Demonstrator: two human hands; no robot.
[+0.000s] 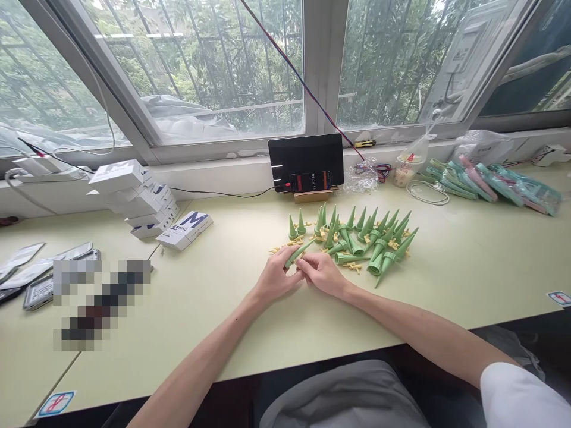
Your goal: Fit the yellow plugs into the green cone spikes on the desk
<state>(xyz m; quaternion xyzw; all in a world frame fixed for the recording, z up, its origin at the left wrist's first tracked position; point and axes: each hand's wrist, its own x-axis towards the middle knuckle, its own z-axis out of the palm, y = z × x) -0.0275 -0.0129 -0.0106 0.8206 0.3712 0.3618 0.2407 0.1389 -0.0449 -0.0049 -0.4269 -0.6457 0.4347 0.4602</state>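
My left hand [279, 274] is closed around a green plant-watering spike [298, 252], its pointed end aimed up and to the right. Touching it from the right is my right hand [322, 274], fingers pinched at the near end of that spike; whatever they grip is hidden. Just beyond both hands, more green watering spikes [387, 242] are gathered on the table, some upright on their bases and others lying on their sides. Small yellow valve pieces [354, 267] are scattered among them, with several more close to my left hand.
Behind the spikes, a phone [311, 182] leans against a black tablet [307, 156]. White boxes [138, 199] are stacked at left, with one box [185, 230] beside them. Bagged items [495, 181] and a plastic cup [407, 168] stand at the back right. Flat devices [62, 273] lie far left.
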